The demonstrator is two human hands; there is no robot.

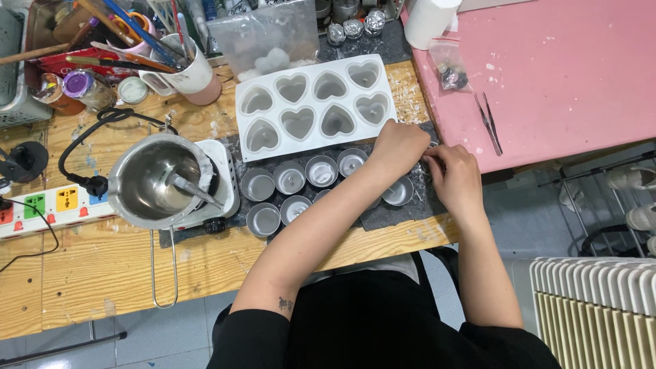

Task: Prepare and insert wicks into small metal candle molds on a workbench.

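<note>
My left hand [396,147] and my right hand [452,174] meet at the right end of a dark mat [403,213] on the wooden table. Both pinch a small shiny thing between them, too small to identify. Several small round metal cups [321,171] with pale wax and wicks stand on the mat under my left forearm. One cup [398,191] sits just below my left hand. A white mould with heart-shaped hollows [314,102] lies just beyond the cups.
A metal pouring pot [154,181] sits on a white hot plate at left, its wire handle over the table edge. A power strip [48,205], tool jars [184,68], a pink tabletop [560,75] with tweezers [488,123], a white radiator [601,307].
</note>
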